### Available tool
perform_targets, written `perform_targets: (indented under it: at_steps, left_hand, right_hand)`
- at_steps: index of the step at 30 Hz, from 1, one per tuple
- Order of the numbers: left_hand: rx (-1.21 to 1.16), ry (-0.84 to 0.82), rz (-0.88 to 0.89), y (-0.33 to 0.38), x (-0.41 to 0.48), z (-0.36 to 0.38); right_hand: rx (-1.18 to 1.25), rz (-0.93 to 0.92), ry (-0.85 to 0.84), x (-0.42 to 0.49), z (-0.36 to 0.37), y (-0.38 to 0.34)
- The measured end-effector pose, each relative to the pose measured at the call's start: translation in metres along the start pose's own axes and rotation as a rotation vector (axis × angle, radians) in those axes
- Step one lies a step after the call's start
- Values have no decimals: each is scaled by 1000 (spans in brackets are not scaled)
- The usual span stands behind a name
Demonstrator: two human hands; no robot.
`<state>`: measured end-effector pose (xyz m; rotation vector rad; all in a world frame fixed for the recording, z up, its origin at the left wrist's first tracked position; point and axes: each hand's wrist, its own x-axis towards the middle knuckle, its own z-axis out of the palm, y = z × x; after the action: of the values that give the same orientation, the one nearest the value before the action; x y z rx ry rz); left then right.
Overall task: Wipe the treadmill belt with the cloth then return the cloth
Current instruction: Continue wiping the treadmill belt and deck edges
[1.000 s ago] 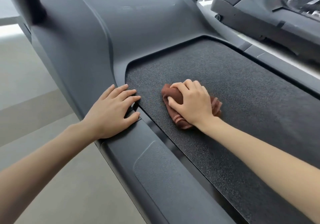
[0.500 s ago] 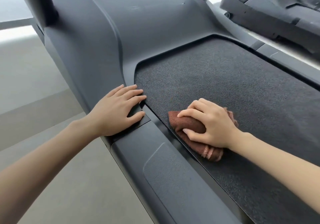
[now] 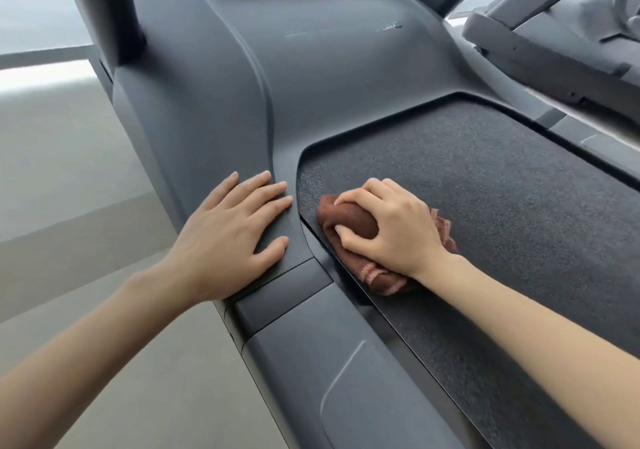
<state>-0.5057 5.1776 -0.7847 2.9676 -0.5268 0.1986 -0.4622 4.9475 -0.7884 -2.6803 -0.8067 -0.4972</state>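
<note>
**Brown cloth parked right at the corner of the belt**

So in the head view, the right hand (image 3: 391, 226) sat just right of the middle of the frame with its fingers curled over a bunched-up brown cloth (image 3: 346, 218). The thumb was tucked against the cloth's near side, so it was a proper grip, with the wad pressed down onto the treadmill belt (image 3: 485, 188). The cloth was at the belt's left edge, close to the rounded corner where the dark textured surface meets the plastic. A bit of its stitched hem poked out below the wrist, and another bit showed past the knuckles on the right.

The left hand (image 3: 228, 233) was just left of that, not touching the cloth. It lay palm down on the grey motor cover (image 3: 311, 67) with the fingers straight and slightly fanned, holding nothing. Its heel was right by the seam where the cover meets the side rail (image 3: 311, 362), which ran down towards the lower middle of the frame.

A dark upright post (image 3: 104, 8) rose in the upper left, with pale floor (image 3: 69, 171) below it. Part of a second machine (image 3: 554, 32) showed in the upper right corner.
</note>
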Motion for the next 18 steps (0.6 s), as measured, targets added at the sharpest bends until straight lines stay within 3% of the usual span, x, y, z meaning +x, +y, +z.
perform_targets:
  at_steps: [12,18]
  left_hand:
    - [4,-17,27,-10,20,-1]
    - [-22,-7,18,-8,22,0]
  right_hand:
    - [6,46,17,55,30,16]
    - [-21,217,22,87,34,55]
